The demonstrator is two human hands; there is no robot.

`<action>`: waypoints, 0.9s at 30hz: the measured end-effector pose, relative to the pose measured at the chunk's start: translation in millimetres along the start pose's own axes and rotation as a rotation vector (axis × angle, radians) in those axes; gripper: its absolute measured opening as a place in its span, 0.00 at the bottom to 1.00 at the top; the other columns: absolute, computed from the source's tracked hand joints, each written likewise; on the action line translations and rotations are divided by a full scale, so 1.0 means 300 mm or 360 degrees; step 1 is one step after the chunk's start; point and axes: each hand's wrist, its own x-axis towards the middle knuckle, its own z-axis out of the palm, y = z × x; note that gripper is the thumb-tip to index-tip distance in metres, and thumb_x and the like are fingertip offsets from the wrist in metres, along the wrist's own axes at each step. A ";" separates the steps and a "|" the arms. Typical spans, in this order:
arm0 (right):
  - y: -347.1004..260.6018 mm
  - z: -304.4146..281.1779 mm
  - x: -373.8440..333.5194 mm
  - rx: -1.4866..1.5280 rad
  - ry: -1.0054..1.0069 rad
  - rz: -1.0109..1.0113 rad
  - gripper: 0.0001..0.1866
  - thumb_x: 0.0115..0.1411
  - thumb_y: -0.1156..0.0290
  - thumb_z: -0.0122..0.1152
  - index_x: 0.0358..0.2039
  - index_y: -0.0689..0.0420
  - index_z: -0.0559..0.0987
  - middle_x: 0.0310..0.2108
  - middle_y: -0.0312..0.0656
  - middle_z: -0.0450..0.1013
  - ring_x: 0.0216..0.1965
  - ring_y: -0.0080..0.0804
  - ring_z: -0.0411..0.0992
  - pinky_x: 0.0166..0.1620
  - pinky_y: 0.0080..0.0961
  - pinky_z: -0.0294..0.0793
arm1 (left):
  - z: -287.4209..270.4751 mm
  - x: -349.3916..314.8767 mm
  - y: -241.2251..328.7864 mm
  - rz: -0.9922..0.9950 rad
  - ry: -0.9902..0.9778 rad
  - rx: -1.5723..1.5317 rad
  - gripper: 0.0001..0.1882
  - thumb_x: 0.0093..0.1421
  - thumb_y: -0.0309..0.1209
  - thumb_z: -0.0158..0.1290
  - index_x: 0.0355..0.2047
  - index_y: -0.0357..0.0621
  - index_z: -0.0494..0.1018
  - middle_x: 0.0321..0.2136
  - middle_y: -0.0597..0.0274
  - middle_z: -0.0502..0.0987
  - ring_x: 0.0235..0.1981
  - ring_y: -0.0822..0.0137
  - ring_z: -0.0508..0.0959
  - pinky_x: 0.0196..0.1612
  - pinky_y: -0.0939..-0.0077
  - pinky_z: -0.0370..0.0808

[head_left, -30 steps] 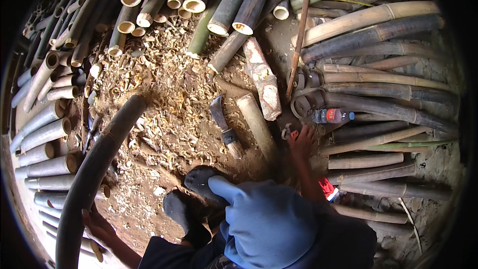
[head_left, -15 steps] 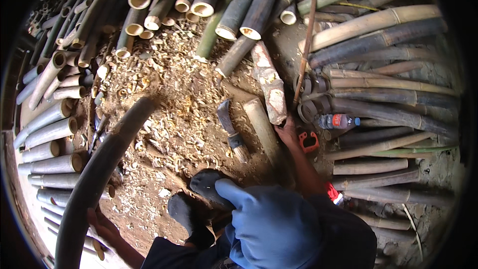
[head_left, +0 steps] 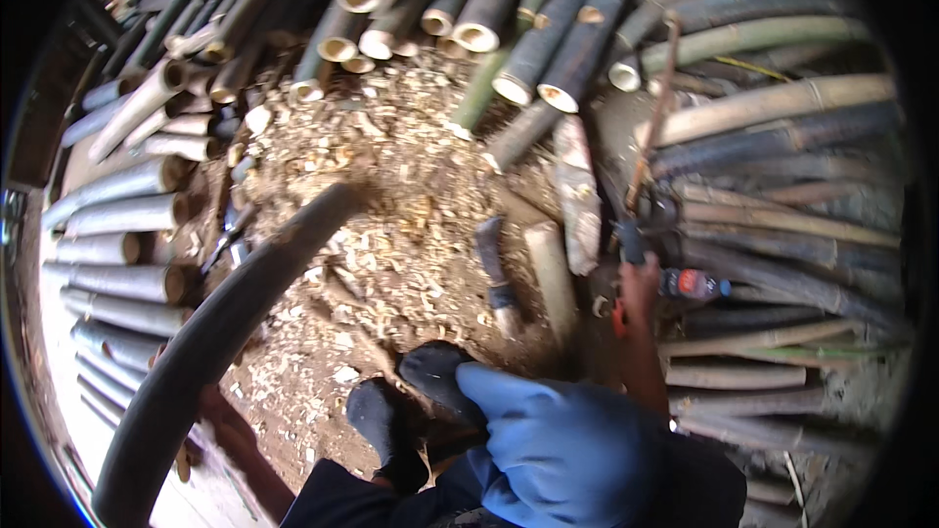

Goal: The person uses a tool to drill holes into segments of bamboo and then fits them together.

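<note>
A long dark bamboo pole (head_left: 230, 318) slants from the lower left up to the wood chips, its far end smeared by motion. My left hand (head_left: 212, 411) holds it near the lower end, the fingers mostly hidden behind the pole. At the right, my right hand (head_left: 639, 282) is closed around a dark, narrow tool (head_left: 631, 242); blur hides its exact kind. An orange handle (head_left: 618, 317) shows beside that wrist, and a plastic bottle (head_left: 693, 284) with a blue cap lies just right of the hand. Left of it are a pale log (head_left: 577, 200) and a bamboo piece (head_left: 554, 284).
A curved knife (head_left: 496, 274) with a wooden handle lies on the chip-covered ground (head_left: 391, 235) ahead of my feet (head_left: 435, 381). Cut bamboo poles (head_left: 479, 15) are stacked ahead, with more poles (head_left: 117, 210) at the left and others (head_left: 773, 122) at the right.
My right hand has moved from the log's near end rightward, beside the bottle, and now grips the dark tool. The left hand still holds the pole. The whole view has shifted.
</note>
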 end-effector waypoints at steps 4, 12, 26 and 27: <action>-0.009 -0.018 -0.123 0.1401 -0.0314 0.0436 0.22 0.62 0.57 0.55 0.52 0.55 0.69 0.32 0.45 0.73 0.31 0.40 0.74 0.36 0.37 0.75 | 0.113 -0.020 0.101 0.0071 0.0134 0.0171 0.31 0.61 0.34 0.61 0.60 0.33 0.65 0.54 0.49 0.72 0.57 0.59 0.72 0.65 0.62 0.65; -0.588 -0.031 -0.214 0.2063 -0.0858 0.0323 0.22 0.64 0.53 0.53 0.49 0.57 0.72 0.27 0.39 0.73 0.24 0.27 0.73 0.24 0.26 0.74 | 0.170 0.031 0.194 0.0061 -0.0179 0.0218 0.38 0.51 0.35 0.67 0.61 0.39 0.65 0.52 0.55 0.71 0.54 0.62 0.72 0.62 0.64 0.67; -1.133 -0.068 -0.501 0.1028 -0.0822 -0.2021 0.15 0.68 0.74 0.53 0.51 0.69 0.66 0.34 0.59 0.76 0.30 0.49 0.79 0.26 0.39 0.78 | 0.244 -0.023 0.229 0.0558 -0.0381 0.0801 0.43 0.39 0.42 0.71 0.55 0.37 0.69 0.52 0.53 0.72 0.56 0.59 0.72 0.62 0.60 0.68; -1.147 -0.088 -0.516 0.1102 -0.0739 -0.2066 0.16 0.68 0.74 0.52 0.52 0.70 0.66 0.33 0.60 0.76 0.29 0.49 0.79 0.26 0.39 0.79 | 0.241 -0.026 0.248 0.0527 -0.0378 0.0819 0.43 0.39 0.43 0.71 0.55 0.37 0.69 0.52 0.53 0.72 0.56 0.59 0.72 0.61 0.61 0.68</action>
